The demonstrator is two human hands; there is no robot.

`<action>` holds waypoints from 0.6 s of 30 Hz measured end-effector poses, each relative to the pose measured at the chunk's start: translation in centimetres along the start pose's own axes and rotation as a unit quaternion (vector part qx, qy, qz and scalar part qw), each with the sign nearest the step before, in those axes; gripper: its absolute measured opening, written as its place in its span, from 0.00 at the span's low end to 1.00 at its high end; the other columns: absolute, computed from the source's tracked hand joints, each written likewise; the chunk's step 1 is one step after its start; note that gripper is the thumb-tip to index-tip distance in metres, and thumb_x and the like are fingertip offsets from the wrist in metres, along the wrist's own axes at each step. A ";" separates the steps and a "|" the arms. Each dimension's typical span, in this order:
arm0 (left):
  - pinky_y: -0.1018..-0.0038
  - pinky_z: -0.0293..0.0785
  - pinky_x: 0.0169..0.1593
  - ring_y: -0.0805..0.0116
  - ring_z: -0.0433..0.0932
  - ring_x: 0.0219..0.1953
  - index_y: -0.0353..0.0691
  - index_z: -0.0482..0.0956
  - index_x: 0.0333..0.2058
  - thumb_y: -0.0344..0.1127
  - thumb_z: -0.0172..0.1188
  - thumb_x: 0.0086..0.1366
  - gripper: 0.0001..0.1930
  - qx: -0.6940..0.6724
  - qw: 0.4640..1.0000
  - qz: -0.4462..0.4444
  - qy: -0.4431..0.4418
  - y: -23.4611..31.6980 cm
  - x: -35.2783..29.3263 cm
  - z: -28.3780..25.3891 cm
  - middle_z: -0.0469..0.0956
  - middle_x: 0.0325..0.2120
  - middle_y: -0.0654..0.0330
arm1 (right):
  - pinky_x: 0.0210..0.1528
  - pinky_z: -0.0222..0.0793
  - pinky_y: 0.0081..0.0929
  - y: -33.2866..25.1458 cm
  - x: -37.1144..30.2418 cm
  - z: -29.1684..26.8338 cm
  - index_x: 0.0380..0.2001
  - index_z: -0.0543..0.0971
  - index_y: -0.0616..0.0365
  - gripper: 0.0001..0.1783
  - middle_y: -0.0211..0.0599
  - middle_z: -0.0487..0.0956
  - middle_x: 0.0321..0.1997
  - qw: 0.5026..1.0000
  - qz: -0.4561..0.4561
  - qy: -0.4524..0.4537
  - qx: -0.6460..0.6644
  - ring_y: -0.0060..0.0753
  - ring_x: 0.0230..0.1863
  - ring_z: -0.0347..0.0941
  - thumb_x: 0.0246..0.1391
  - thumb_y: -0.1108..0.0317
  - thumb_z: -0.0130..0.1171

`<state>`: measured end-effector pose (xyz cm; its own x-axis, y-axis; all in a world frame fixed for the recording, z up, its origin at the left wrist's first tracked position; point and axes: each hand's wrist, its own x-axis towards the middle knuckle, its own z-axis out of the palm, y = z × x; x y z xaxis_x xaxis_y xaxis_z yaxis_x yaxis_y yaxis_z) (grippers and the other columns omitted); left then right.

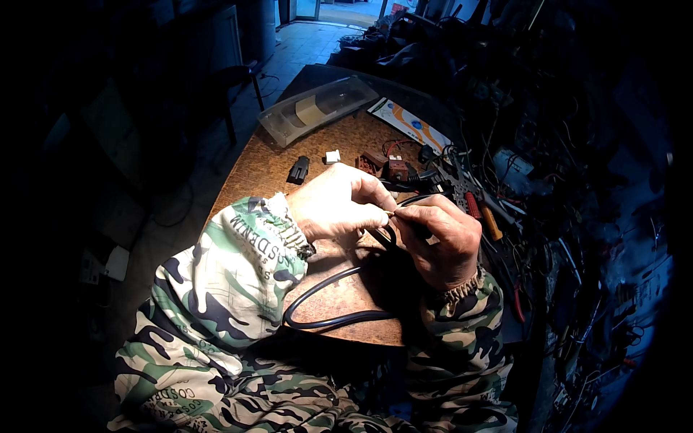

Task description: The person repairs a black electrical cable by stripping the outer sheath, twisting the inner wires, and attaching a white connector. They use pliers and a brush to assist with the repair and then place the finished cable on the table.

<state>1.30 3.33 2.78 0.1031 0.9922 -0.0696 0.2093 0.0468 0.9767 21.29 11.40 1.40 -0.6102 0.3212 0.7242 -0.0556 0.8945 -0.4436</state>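
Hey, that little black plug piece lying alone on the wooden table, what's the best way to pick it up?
Judging by its pose, pinch the black plug piece across its narrow sides, coming straight down from above. It lies flat on the wooden table, apart from the small white part, so fingers should have room either side.

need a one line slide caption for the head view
Both hands, left hand and right hand, pinch the bared end of a black cable over a cluttered brown workbench.

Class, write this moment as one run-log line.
left hand: pinches bare wire tip | right hand: grips black cable | surface: brown table | nearby: clear plastic tray
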 end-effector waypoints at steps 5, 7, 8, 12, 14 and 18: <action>0.78 0.75 0.47 0.75 0.79 0.39 0.31 0.82 0.43 0.37 0.63 0.67 0.14 -0.064 0.997 -0.033 0.006 -0.9 0.2 -0.6 0.83 0.36 0.60 | 0.27 0.74 0.27 0.1 0.1 0.7 0.32 0.82 0.63 0.09 0.40 0.80 0.27 0.999 -0.037 0.030 -0.017 0.37 0.26 0.80 0.44 0.81 0.70; 0.78 0.74 0.48 0.75 0.79 0.40 0.31 0.82 0.44 0.41 0.65 0.66 0.17 -0.092 0.994 -0.062 0.003 -1.3 -0.1 -0.8 0.83 0.36 0.60 | 0.26 0.73 0.27 -0.1 0.5 1.1 0.31 0.82 0.63 0.10 0.39 0.80 0.26 0.997 -0.070 0.035 -0.025 0.37 0.26 0.79 0.43 0.81 0.70; 0.77 0.74 0.48 0.75 0.79 0.40 0.31 0.83 0.44 0.42 0.65 0.66 0.18 -0.101 0.992 -0.074 0.013 -1.0 -0.5 -0.7 0.83 0.36 0.60 | 0.26 0.73 0.26 -0.2 0.5 1.1 0.31 0.82 0.62 0.10 0.39 0.80 0.26 0.997 -0.069 0.027 -0.037 0.36 0.25 0.79 0.42 0.81 0.71; 0.76 0.74 0.49 0.75 0.79 0.41 0.31 0.83 0.43 0.43 0.66 0.65 0.18 -0.035 0.999 -0.023 -0.035 -0.5 0.7 -0.1 0.84 0.35 0.60 | 0.26 0.74 0.26 -0.2 -0.8 0.2 0.31 0.82 0.62 0.10 0.40 0.80 0.26 0.997 -0.038 0.035 -0.049 0.35 0.25 0.80 0.42 0.81 0.70; 0.77 0.74 0.48 0.75 0.79 0.40 0.31 0.82 0.43 0.41 0.66 0.65 0.17 -0.065 0.997 -0.034 -0.029 -0.7 0.6 -0.4 0.83 0.35 0.60 | 0.25 0.73 0.26 -0.5 -0.2 0.5 0.31 0.82 0.62 0.10 0.40 0.80 0.26 0.997 -0.048 0.044 -0.041 0.36 0.25 0.79 0.42 0.81 0.69; 0.77 0.74 0.43 0.76 0.79 0.36 0.32 0.84 0.39 0.45 0.65 0.65 0.18 -0.072 0.997 -0.021 -0.002 -1.1 -0.1 -0.4 0.84 0.32 0.61 | 0.25 0.72 0.26 -1.0 0.5 0.9 0.30 0.81 0.63 0.09 0.40 0.79 0.26 0.997 -0.058 0.030 -0.036 0.36 0.24 0.79 0.43 0.82 0.68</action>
<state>0.65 3.19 1.81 0.1020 0.9884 -0.1122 0.0710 0.1053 0.9919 20.39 10.36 1.72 -0.5541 0.2311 0.7997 -0.0646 0.9459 -0.3181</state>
